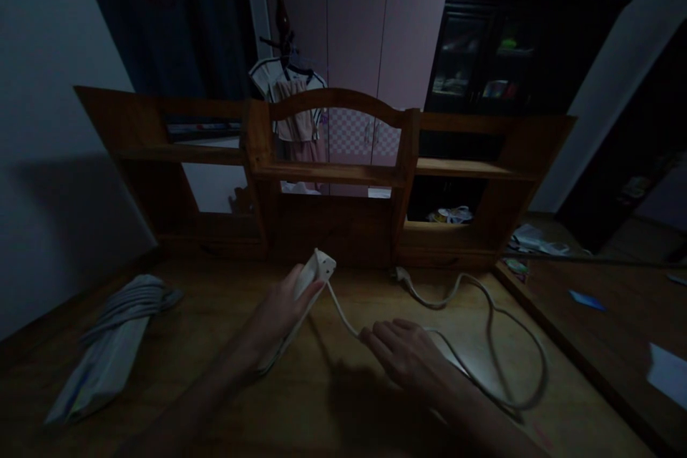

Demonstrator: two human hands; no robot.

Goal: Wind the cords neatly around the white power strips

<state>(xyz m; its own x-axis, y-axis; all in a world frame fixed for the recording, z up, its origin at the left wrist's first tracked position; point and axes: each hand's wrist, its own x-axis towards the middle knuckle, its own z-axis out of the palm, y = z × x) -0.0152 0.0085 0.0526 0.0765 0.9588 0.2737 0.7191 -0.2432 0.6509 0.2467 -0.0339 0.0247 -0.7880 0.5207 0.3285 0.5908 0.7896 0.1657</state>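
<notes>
A white power strip (320, 268) is gripped in my left hand (284, 304), raised at a slant above the wooden desktop, its end pointing away from me. From that end a pale cord (341, 311) runs down to my right hand (402, 351), whose fingers are closed around it. Past my right hand the cord loops widely over the right side of the desktop. Its plug (401, 275) lies near the foot of the shelf unit. The near part of the strip is partly hidden by my left hand and forearm.
A second power strip (107, 372), wrapped in its grey cord (129, 304), lies at the left. A wooden shelf unit (333, 173) stands along the desktop's far edge. Papers (668, 372) and a blue card (587, 300) lie on a surface to the right. The room is dim.
</notes>
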